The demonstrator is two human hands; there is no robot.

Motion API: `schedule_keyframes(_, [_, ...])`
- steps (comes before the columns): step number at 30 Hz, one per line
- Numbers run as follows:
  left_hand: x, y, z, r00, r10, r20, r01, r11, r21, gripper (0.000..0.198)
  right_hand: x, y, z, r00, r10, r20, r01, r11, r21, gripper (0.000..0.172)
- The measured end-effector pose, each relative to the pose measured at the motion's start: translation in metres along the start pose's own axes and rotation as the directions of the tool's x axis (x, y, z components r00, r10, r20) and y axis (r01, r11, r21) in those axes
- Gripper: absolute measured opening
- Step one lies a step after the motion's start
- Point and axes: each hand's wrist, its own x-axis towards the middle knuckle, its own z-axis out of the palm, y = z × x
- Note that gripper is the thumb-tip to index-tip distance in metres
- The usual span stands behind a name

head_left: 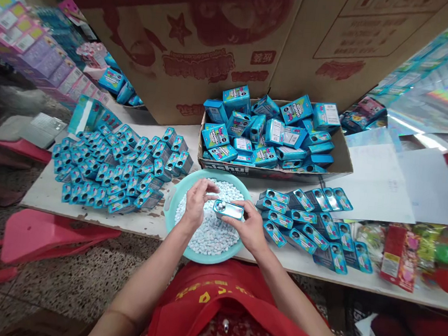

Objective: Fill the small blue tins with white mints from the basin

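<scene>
My right hand grips a small blue tin by its end, over the bowl. The tin's silvery top faces up, and a round opening shows at its left end. Just left of the tin, my left hand is curled with its fingers bent toward the opening; whatever may be inside the fingers is hidden. Beneath both hands sits a pale turquoise bowl filled with small whitish candies. Standing tins with dark round openings are grouped right of the bowl.
Many similar tins stand packed together on the left of the white table. Behind the bowl, an open carton is heaped with blue tins. A large cardboard box rises behind it. A pink stool is at lower left.
</scene>
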Motion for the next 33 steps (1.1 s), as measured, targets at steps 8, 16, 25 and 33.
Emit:
schedule_keyframes(8, [-0.007,-0.016,-0.007,0.977,-0.04,0.211,-0.038,0.934,0.354,0.03,0.0,0.003,0.001,0.998,-0.054,-0.029,0.051,0.995,-0.082,0.034])
schedule_keyframes(16, [0.019,-0.024,-0.034,0.987,-0.118,0.108,0.047,0.859,0.51,0.037,-0.021,-0.015,-0.024,0.998,-0.062,-0.011,0.063,0.996,0.057,0.037])
schedule_keyframes(25, [0.032,-0.09,-0.035,0.976,-0.212,-0.054,0.071,0.071,0.995,0.06,-0.129,0.043,-0.115,0.847,0.249,-0.469,-0.316,0.946,-0.068,0.043])
schedule_keyframes(33, [0.043,-0.098,-0.02,0.955,-0.297,0.003,0.012,0.05,0.999,0.066,-0.106,0.13,-0.114,0.665,0.067,-0.744,-0.352,0.907,-0.233,0.049])
